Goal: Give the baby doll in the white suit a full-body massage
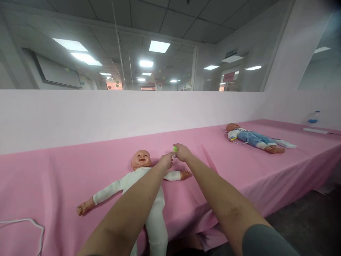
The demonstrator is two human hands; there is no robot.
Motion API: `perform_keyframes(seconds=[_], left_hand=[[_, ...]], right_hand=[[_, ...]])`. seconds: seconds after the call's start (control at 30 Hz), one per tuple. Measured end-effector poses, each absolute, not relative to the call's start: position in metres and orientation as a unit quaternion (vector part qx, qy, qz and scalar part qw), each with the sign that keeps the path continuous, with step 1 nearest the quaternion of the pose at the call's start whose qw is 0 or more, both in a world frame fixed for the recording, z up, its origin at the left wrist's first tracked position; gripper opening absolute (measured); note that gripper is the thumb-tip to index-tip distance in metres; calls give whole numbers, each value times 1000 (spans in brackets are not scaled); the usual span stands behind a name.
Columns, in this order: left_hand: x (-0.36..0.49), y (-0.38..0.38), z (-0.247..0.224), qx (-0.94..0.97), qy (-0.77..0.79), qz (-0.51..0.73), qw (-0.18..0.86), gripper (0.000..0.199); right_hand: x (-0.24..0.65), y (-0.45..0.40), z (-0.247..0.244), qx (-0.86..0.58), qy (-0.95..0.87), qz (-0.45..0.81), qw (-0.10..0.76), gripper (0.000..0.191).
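Both of my arms reach out over a baby doll in a white bodysuit that lies face up with its arms spread. Beside the doll's head, my right hand is closed on a small lime-green cap. A little clear part shows just below the cap, too small to name. My left hand is closed right next to it, at the clear part; its fingertips are mostly hidden. My left forearm covers part of the doll's chest and one side of its body.
Pink cloth covers the table. Farther right lies a second doll in blue trousers, with a thin white cord and a white device beside it. A white cable curls at left. A bottle stands far right.
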State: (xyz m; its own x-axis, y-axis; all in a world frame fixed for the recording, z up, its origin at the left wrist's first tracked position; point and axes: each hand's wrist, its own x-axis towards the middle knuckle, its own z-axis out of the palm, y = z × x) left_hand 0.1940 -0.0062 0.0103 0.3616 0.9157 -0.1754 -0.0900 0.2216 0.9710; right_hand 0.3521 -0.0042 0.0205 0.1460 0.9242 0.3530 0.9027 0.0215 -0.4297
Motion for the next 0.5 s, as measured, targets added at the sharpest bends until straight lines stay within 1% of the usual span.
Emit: perform_keyframes(seconds=[0.07, 0.17, 0.4, 0.5], left_hand=[[190, -6, 8, 456, 435, 384, 675, 34], [187, -6, 10, 414, 428, 396, 699, 35], [181, -5, 15, 337, 400, 428, 737, 40], [178, -6, 16, 314, 387, 438, 748, 41]], right_hand=[[353, -3, 20, -704, -649, 15, 287, 51], [350, -7, 20, -716, -635, 1, 290, 42], [330, -28, 21, -706, -650, -19, 280, 40], [323, -35, 20, -694, -664, -33, 275, 42]])
